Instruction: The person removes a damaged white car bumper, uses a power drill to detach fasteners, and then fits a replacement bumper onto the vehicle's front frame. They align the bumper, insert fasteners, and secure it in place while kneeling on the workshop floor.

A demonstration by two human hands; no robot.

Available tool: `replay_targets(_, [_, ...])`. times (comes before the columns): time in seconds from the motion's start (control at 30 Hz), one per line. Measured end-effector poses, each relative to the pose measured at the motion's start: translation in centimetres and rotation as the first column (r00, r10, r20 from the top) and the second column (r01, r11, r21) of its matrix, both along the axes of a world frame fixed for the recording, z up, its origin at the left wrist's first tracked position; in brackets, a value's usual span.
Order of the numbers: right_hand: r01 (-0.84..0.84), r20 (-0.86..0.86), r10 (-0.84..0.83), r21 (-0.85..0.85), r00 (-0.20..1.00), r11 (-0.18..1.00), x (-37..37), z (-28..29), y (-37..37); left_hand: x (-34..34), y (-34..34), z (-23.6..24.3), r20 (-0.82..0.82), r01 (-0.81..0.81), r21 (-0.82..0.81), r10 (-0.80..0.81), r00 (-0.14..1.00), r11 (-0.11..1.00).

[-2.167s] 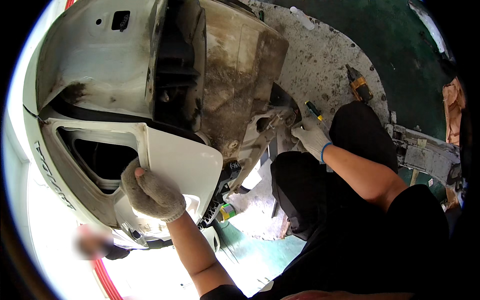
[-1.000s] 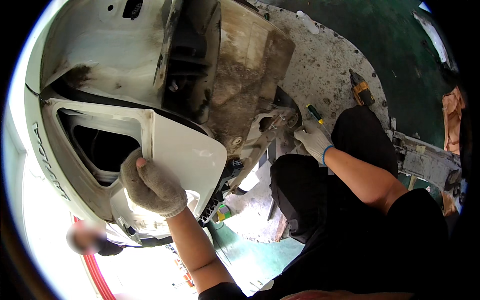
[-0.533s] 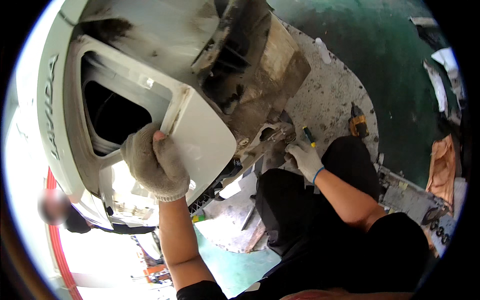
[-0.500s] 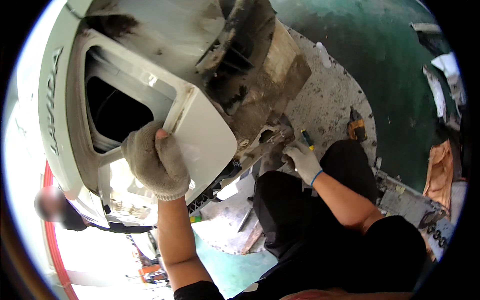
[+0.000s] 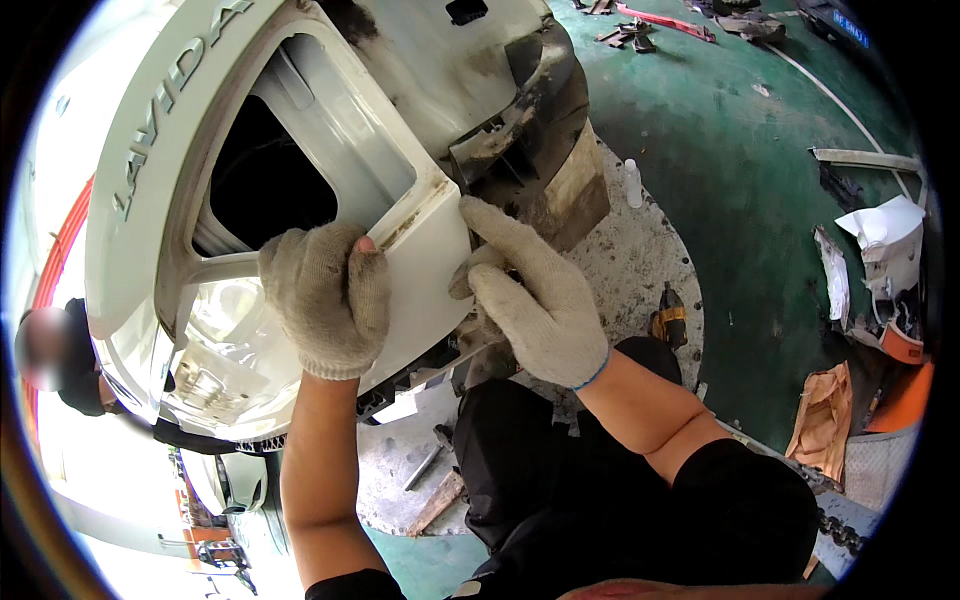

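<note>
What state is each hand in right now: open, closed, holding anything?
Left hand: curled against the white car panel; whether it grips cannot be told.
Right hand: partly open at the panel's edge, nothing visibly held.

A round, pale, speckled platform (image 5: 652, 235) carries a black-and-yellow power tool (image 5: 673, 315), a whitish bottle (image 5: 633, 184) near its rim and a slim dark bar (image 5: 424, 467). Around it spreads green floor (image 5: 745, 235) — brown crumpled wrapping (image 5: 820, 420) and a red strip (image 5: 665, 21) lie there.
</note>
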State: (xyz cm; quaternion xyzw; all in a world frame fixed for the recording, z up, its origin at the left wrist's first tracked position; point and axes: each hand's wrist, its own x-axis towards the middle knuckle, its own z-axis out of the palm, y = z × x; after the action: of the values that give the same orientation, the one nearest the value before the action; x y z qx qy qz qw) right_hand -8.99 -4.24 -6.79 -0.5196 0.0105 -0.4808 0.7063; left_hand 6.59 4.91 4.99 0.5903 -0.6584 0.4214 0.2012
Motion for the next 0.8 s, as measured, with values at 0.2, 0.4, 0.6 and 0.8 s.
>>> replay_targets(0.2, [-0.049, 0.026, 0.047, 0.075, 0.999, 0.996, 0.8, -0.2, 0.6, -0.4, 0.4, 0.1, -0.048, -0.05, 0.041, 0.052, 0.998, 0.998])
replay_targets(0.4, [0.185, -0.008, -0.185, 0.03, 0.983, 0.982, 2.1, -0.1, 1.4, -0.2, 0.4, 0.2, -0.049, -0.058, 0.054, 0.06, 0.997, 0.997])
replay_targets(0.6, [0.159, -0.047, -0.154, 0.106, 0.987, 0.982, 1.9, 1.2, 2.7, 0.2, 0.4, 0.2, -0.034, -0.001, -0.016, 0.001, 0.999, 1.0])
replay_targets(0.8, [0.413, -0.034, -0.412, 0.077, 0.911, 0.908, 3.8, 1.9, 3.7, 0.7, 0.0, -1.8, -0.198, 0.164, -0.146, -0.192, 0.961, 0.976])
